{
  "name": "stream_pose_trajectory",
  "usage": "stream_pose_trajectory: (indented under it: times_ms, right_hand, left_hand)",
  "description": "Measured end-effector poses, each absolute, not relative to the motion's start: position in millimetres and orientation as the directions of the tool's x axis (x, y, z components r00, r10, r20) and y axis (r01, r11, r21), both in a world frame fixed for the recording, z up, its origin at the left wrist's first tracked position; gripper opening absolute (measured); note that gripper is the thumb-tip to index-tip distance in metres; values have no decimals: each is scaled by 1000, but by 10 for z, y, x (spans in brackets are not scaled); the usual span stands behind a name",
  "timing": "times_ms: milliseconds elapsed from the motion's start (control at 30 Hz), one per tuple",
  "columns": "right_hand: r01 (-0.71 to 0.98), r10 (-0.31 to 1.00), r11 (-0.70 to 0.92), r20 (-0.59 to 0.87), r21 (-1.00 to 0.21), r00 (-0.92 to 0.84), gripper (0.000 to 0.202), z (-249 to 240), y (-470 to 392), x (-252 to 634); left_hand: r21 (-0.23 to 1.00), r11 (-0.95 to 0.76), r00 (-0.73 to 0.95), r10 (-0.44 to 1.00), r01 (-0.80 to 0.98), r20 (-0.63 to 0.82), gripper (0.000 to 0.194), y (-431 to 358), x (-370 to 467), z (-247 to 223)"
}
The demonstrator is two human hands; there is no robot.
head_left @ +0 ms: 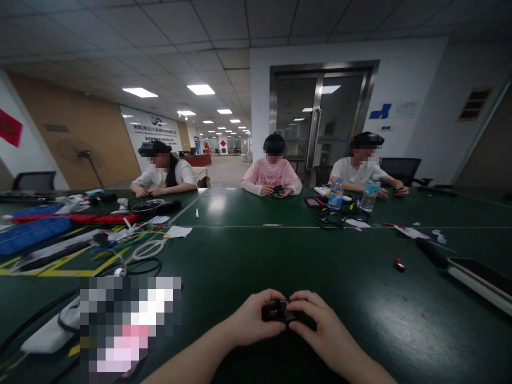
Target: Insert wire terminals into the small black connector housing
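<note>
Both my hands meet over the green table, close to its near edge. Between them is a small, glossy black object whose kind I cannot make out. My left hand is closed round its left part, thumb below and fingers above. From the other side, my right hand grips its right part, the fingertips reaching over the top at the middle. My fingers and the dim light hide much of its shape.
Left of my arms lie a white power strip, coiled cables and blue trays. At right are a small red-and-black object and a flat white-edged device. Water bottles stand farther back, where three people sit.
</note>
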State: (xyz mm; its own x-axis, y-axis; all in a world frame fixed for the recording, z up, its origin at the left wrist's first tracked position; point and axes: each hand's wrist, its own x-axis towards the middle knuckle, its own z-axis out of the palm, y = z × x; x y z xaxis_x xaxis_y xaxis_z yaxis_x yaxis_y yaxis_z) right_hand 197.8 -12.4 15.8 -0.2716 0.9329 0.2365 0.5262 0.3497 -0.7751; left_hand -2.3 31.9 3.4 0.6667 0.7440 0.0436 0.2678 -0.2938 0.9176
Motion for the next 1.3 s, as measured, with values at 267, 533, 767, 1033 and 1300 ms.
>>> stream_pose_trajectory:
  times_ms: [267, 533, 767, 1033, 1300]
  right_hand:
    - [484, 945, 310, 211, -818, -249, 31, 179, -132, 2007]
    - [491, 949, 299, 198, -818, -246, 30, 123, -105, 2033]
    - [479, 953, 263, 148, -837, -265, 40, 130, -62, 2061]
    - [499, 939, 266, 106, -825, -326, 40, 137, 8, 2047]
    - [547, 967, 194, 64, -814, -247, 35, 98, 43, 2160]
  left_hand:
    - [916, -305, 660, 749, 259, 63, 41, 316, -29, 63]
    - [860, -389, 659, 747, 329, 86, 42, 311, -39, 123]
    - [669, -538, 655, 749, 513, 99, 42, 283, -24, 192]
    - [588, -542, 646, 762, 601, 43, 37, 316, -25, 195]
    - [595, -479, 598, 802, 646, -4, 38, 347, 43, 248]
